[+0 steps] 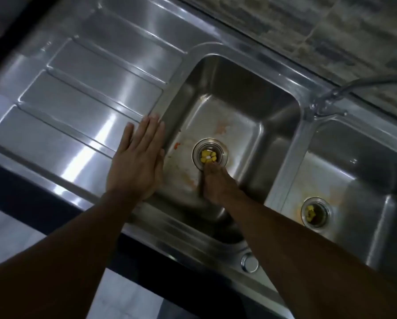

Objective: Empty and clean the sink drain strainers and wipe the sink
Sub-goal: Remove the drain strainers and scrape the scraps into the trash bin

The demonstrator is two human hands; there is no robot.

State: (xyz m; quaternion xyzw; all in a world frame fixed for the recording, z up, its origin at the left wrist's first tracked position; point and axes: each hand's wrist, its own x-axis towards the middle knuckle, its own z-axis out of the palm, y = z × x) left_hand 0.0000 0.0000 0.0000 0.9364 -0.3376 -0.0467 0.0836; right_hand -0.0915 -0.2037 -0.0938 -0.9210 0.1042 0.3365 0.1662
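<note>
Reaching into the left sink basin [238, 111], right hand [215, 183] has fingertips at the near rim of the drain strainer [210, 156]; grip unclear, blurred. Left hand [137, 160] lies flat, fingers spread open, on the drainboard [77, 100] edge. Second strainer [316, 211] sits in right basin, yellow scraps inside.

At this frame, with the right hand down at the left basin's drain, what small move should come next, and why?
Probably pinch the strainer and lift it straight out. The right hand is at its near rim, with no grip visible, and it sits in the drain holding yellow food scraps. The left hand lies flat on the drainboard, bracing.
</note>
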